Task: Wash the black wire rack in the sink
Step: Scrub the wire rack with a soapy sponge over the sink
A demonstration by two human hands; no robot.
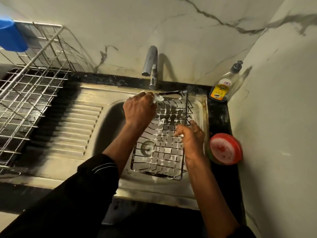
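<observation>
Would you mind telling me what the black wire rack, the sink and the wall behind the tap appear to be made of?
The black wire rack: thin metal wire with a black coating, probably; rigid grid, suds clinging. The sink: stainless steel, brushed; dull grey sheen, pressed drainer ribs. The wall: marble or marble-look tile, smooth, pale with grey veins; I cannot tell which.

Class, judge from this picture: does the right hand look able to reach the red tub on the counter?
Probably yes: the red tub sits beside the right hand with nothing between, though that hand grips the black wire rack.
</observation>
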